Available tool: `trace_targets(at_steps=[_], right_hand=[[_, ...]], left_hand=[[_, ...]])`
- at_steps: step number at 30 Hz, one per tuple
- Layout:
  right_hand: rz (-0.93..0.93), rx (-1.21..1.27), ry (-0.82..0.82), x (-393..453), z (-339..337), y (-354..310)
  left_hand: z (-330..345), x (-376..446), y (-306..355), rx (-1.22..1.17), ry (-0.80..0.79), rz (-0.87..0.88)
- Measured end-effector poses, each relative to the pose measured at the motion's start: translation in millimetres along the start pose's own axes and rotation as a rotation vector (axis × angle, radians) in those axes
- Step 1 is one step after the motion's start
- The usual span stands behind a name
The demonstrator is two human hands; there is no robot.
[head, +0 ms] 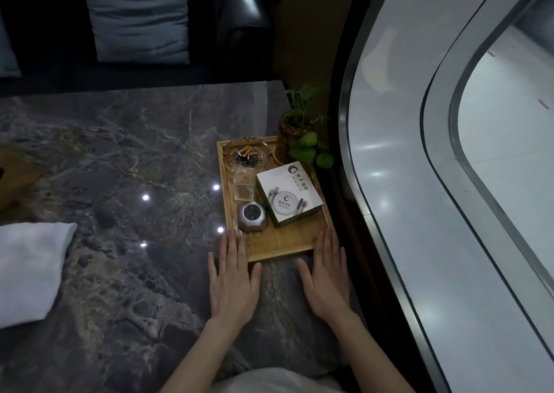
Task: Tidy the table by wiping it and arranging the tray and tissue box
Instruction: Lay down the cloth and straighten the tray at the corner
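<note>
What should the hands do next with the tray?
Probably nudge the wooden tray gently straight. Both hands, left and right, lie flat with fingertips on its near corners, and the tissue box sits crooked on it, so squaring that likely follows.

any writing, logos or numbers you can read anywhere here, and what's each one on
Tissue box, top: a swirl logo with a line of large Chinese characters beside it, too blurred to read.
Tissue box, under that line: rows of small print, too small to read.
Tissue box, round plate picture: the logo again with short Chinese text, blurred.
Wooden tray, near end: faint engraved letters, partly under the left hand, illegible.
No readable numbers anywhere.
</note>
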State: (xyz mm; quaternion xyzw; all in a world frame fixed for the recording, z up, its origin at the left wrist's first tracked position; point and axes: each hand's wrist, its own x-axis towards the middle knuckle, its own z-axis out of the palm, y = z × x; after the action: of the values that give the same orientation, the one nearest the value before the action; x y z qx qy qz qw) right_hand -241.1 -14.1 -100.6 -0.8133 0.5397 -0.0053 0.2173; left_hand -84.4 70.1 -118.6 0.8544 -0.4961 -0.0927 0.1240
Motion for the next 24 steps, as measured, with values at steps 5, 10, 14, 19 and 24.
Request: trace_targets(at_steps=[5, 10, 14, 19, 24], right_hand=[[0.021, 0.006, -0.003, 15, -4, -1], [0.039, 0.018, -0.002, 29, -9, -2], [0.055, 0.028, -0.011, 40, -16, -3], [0.080, 0.079, -0.015, 48, -19, -6], [0.077, 0.061, -0.024, 57, -22, -9]], left_hand=[[-2, 14, 6, -0.047, -0.039, 0.000], [-4, 28, 9, -0.066, -0.085, 0.004], [-5, 37, 15, -0.079, -0.089, 0.000], [-6, 46, 16, -0.100, -0.086, 0.002], [-8, 55, 15, -0.095, -0.105, 0.011]])
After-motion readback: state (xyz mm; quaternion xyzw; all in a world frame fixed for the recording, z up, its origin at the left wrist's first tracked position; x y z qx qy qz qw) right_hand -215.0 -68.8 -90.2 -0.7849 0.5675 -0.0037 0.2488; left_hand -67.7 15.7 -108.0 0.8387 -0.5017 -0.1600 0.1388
